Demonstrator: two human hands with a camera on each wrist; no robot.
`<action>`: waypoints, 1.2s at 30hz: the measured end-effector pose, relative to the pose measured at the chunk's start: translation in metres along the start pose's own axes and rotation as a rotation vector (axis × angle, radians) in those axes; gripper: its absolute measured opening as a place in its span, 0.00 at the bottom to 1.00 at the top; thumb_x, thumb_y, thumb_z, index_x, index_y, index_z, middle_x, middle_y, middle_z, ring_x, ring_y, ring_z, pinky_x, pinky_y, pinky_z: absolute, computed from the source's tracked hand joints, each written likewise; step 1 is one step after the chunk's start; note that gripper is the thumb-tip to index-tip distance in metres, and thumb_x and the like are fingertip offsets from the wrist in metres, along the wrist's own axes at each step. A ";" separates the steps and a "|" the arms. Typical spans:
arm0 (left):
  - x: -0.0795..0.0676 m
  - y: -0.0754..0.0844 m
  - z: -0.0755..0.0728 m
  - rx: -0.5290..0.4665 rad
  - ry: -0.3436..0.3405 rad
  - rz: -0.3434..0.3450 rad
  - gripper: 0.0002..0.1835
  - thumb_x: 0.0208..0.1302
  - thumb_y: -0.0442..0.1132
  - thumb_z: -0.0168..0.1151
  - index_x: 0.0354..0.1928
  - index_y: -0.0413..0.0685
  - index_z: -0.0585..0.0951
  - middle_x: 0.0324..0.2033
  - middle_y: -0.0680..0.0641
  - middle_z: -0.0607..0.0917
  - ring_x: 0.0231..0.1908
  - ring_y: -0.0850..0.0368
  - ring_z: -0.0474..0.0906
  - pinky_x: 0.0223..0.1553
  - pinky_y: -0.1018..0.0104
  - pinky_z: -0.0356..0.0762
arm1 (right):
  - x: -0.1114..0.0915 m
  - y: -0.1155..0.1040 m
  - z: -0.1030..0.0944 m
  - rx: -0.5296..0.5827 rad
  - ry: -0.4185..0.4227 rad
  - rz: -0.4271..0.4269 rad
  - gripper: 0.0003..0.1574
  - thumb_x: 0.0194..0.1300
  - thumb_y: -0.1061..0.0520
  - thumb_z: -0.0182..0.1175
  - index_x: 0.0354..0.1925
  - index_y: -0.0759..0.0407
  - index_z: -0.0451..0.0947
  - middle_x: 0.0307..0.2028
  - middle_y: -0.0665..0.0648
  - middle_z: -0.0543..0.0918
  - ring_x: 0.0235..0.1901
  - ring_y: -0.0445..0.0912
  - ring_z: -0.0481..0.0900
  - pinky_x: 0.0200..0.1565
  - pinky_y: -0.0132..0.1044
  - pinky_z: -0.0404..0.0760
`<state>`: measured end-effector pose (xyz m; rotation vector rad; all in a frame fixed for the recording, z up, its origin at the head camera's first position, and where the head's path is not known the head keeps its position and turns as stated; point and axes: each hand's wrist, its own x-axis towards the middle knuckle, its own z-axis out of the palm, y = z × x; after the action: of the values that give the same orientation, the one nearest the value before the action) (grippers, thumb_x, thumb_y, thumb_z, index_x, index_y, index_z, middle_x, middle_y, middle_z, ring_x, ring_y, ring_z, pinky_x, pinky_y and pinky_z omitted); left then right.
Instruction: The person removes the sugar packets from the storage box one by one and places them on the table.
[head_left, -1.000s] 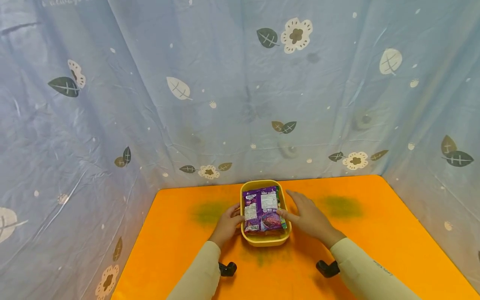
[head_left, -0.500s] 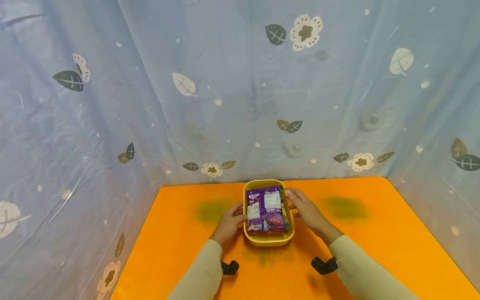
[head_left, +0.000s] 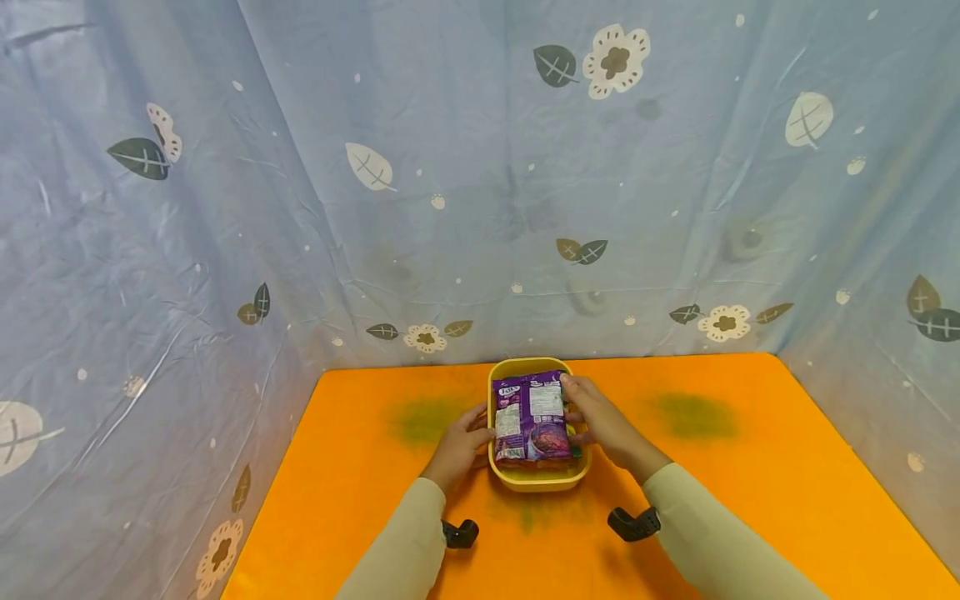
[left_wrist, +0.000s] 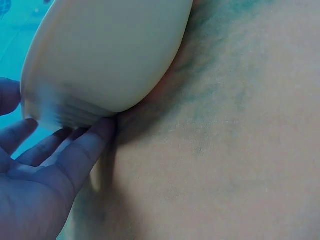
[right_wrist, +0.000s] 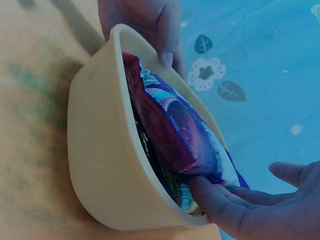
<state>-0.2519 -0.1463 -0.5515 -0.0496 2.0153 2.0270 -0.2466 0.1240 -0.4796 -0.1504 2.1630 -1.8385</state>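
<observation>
A yellow plastic tub [head_left: 540, 483] stands on the table with a purple printed food packet [head_left: 528, 421] lying in it. Under the packet's right side a strip of green and yellow packaging [right_wrist: 185, 196] shows, mostly covered. My left hand [head_left: 453, 450] grips the tub's left side, thumb at the rim and fingers against the outer wall [left_wrist: 110, 55]. From the right, my right hand [head_left: 609, 429] reaches over the rim. In the right wrist view, its extended fingers [right_wrist: 215, 200] go in at the packet's edge, while the thumb stands apart above.
The orange table [head_left: 360, 500] has green stains on both sides of the tub. A blue curtain [head_left: 450, 233] printed with leaves and flowers hangs right behind the table and along both sides. Black camera mounts [head_left: 633, 524] stick out from both wrists.
My right hand lifted its thumb off the packet, shifted to the tub's right rim, then moved left so its fingers reach inside beside the packet. The left hand keeps its hold.
</observation>
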 end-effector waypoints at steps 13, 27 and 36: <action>0.003 -0.004 -0.001 0.002 -0.005 -0.002 0.38 0.78 0.37 0.64 0.85 0.43 0.64 0.75 0.34 0.73 0.59 0.42 0.84 0.54 0.46 0.87 | 0.017 0.016 0.007 -0.019 -0.011 0.040 0.47 0.79 0.50 0.69 0.84 0.60 0.58 0.70 0.76 0.68 0.53 0.63 0.83 0.50 0.58 0.89; 0.004 -0.004 -0.003 -0.045 -0.024 -0.009 0.38 0.78 0.37 0.64 0.86 0.44 0.63 0.75 0.34 0.72 0.60 0.42 0.83 0.54 0.46 0.87 | 0.019 0.021 0.024 -0.153 0.137 0.037 0.39 0.74 0.67 0.70 0.78 0.59 0.71 0.70 0.70 0.74 0.64 0.64 0.76 0.67 0.63 0.76; 0.002 -0.003 -0.002 -0.049 -0.031 -0.001 0.38 0.79 0.36 0.64 0.86 0.43 0.63 0.75 0.34 0.73 0.60 0.42 0.83 0.55 0.45 0.86 | 0.018 0.021 0.025 -0.114 0.168 0.017 0.36 0.74 0.68 0.69 0.76 0.58 0.74 0.66 0.68 0.76 0.64 0.64 0.76 0.66 0.60 0.79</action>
<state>-0.2536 -0.1483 -0.5554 -0.0290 1.9463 2.0640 -0.2539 0.0990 -0.5065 -0.0015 2.3761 -1.7758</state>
